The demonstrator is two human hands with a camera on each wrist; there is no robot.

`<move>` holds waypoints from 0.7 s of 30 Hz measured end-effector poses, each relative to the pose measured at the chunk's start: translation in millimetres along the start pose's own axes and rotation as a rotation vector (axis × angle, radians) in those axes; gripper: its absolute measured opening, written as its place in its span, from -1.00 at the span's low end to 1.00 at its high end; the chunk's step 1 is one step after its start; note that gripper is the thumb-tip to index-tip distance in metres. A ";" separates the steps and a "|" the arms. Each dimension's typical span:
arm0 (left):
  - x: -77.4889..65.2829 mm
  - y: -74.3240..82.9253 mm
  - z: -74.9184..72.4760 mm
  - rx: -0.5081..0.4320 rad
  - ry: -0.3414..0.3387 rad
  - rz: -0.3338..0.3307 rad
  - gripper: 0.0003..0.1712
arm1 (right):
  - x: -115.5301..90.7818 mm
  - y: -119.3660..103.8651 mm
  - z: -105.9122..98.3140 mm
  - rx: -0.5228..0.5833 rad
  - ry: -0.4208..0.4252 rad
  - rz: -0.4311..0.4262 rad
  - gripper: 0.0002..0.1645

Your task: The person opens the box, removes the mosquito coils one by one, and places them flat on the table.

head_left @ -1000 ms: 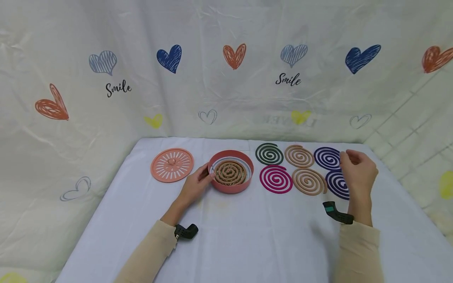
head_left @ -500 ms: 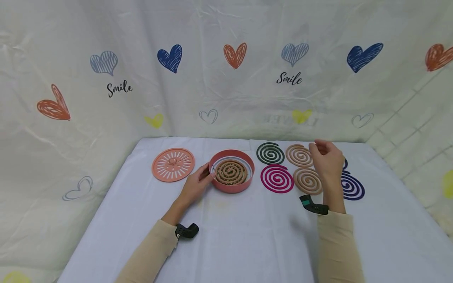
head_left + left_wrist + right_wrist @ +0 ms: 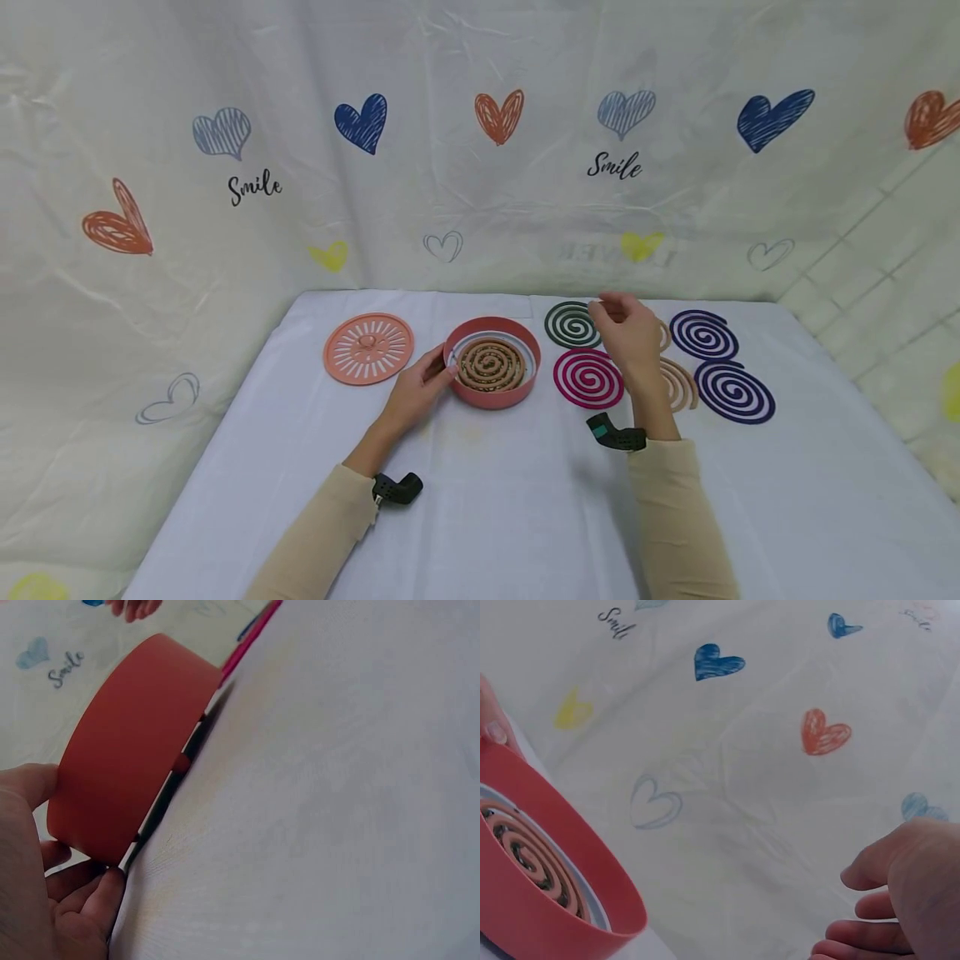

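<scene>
A red round mosquito coil holder (image 3: 491, 401) stands on the white tablecloth, a brown coil (image 3: 489, 367) lying inside over something green. My left hand (image 3: 416, 389) grips its left side, thumb at the rim and fingers low against the wall, also seen in the left wrist view. Above the coils on the right hovers my right hand (image 3: 628, 337), its fingers loosely bent; in the right wrist view nothing shows between thumb and fingers. Near it lie a green coil (image 3: 572, 325) and a magenta coil (image 3: 588, 380). Two tan coils (image 3: 679, 388) are partly hidden behind the hand and wrist.
To the left of the holder lies an orange slotted lid (image 3: 368, 348) with a small ring on top. Two dark blue coils (image 3: 735, 392) lie at the right end of the group. Behind the table (image 3: 510, 508) hangs a white curtain (image 3: 405, 200) printed with hearts.
My right hand has moved left, from over the dark blue coils, past the tan ones, to beside the green and magenta coils. My left hand and the holder stay put.
</scene>
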State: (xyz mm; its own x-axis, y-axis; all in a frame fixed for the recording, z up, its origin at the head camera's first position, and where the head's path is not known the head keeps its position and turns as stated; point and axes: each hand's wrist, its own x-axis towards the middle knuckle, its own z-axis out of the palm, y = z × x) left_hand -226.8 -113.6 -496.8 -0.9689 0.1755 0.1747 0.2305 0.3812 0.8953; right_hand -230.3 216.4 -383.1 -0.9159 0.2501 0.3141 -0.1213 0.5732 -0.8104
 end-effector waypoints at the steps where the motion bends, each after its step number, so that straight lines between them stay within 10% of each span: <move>1: 0.1 0.0 -0.1 0.002 -0.002 0.000 -0.27 | -0.1 -2.0 3.5 -0.002 -0.011 -0.009 -0.46; 21: -1.8 1.6 -1.2 0.012 -0.008 0.008 -0.29 | -5.7 -24.6 56.3 -0.058 -0.219 -0.064 -0.51</move>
State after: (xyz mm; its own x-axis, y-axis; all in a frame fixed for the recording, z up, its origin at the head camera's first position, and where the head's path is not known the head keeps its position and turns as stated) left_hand -224.8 -114.4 -495.2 -0.9663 0.1860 0.1779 0.2389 0.3904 0.8891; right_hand -243.6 156.9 -392.8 -0.9690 0.0406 0.2437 -0.1651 0.6277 -0.7608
